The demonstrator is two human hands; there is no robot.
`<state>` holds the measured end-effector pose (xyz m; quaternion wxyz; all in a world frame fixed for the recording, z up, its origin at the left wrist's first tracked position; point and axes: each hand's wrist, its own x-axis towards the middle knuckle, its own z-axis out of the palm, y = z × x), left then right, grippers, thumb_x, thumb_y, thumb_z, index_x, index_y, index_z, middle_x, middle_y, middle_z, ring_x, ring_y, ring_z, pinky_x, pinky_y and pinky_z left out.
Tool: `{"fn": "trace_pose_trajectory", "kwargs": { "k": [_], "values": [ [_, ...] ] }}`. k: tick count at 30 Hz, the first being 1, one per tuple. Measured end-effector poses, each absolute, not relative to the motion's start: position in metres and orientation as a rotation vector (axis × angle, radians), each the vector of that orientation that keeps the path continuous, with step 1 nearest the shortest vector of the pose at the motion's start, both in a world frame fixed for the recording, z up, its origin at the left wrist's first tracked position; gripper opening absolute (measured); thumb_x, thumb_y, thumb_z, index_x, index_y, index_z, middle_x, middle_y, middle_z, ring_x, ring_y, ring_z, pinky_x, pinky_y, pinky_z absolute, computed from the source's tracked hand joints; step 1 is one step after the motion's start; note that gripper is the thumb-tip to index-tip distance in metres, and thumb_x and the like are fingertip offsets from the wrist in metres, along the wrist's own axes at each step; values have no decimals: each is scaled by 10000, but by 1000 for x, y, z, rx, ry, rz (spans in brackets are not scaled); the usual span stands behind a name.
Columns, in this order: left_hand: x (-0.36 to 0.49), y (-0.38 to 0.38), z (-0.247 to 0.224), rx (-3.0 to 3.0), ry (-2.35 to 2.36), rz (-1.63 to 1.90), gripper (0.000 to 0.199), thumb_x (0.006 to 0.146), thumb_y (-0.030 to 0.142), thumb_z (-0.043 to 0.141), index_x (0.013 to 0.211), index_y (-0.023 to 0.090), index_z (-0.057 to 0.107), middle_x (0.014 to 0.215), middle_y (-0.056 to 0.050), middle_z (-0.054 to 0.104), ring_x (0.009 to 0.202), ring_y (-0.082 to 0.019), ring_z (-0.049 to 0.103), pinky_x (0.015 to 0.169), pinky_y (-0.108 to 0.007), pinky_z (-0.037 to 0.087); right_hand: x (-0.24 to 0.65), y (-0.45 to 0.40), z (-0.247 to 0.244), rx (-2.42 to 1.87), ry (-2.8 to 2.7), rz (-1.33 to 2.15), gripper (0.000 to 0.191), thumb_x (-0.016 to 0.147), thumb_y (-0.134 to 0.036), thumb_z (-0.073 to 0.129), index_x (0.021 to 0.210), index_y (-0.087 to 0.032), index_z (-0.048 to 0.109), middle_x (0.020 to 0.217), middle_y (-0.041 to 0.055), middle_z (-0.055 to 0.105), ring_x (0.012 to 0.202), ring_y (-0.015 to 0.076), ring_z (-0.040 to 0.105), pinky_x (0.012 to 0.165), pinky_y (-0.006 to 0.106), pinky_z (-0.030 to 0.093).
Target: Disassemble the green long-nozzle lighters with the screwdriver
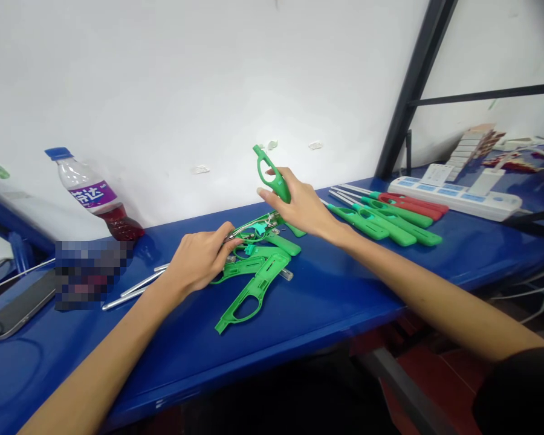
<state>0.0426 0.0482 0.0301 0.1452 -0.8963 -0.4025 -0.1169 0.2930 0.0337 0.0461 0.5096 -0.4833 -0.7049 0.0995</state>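
My right hand (299,202) holds up a green lighter shell half (278,181), its looped end tilted toward the wall. Pinched in my left hand (204,254) is the front end of an opened green lighter half (265,225), with wires and a teal trigger visible inside. Below both hands lies a loose pile of green plastic pieces, among them an open shell half (258,290) with a trigger loop, and clear fuel tank parts (286,274). Thin metal tubes (136,284) rest left of my left hand, partly hidden by it.
Assembled green lighters (385,223) and red-handled ones (417,205) lie at right, before a white power strip (457,193). A leaning bottle of dark drink (95,193) and a phone (20,305) are at left on the blue table (326,308). A white wall (236,78) stands close behind.
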Motion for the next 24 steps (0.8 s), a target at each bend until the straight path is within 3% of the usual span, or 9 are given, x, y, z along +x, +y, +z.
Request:
{"fn": "trace_pose_trajectory", "kwargs": {
  "k": [7, 11, 24],
  "values": [
    [41, 49, 29, -2596, -1161, -338, 438, 1071, 547, 227, 1044, 228, 525, 669, -14, 665, 629, -236, 649, 571, -307, 293, 294, 33, 45, -1133, -1737, 224, 535, 936, -575, 612, 1373, -274, 540, 909, 35, 723, 711, 186, 572, 719, 332, 400],
    [41, 49, 29, -2603, -1163, -337, 439, 1071, 552, 226, 1044, 228, 521, 665, -10, 658, 626, -235, 641, 573, -306, 291, 294, 33, 45, -1113, -1706, 255, 530, 906, -567, 659, 1345, -286, 563, 872, 20, 719, 703, 187, 559, 719, 320, 394],
    [41, 50, 29, -2605, -1163, -317, 446, 1071, 549, 228, 1030, 221, 527, 648, -6, 636, 599, -230, 612, 567, -309, 269, 296, 36, 44, -1174, -1864, 23, 541, 1011, -578, 484, 1418, -222, 500, 711, -22, 582, 608, 159, 509, 631, 306, 331]
  ]
}}
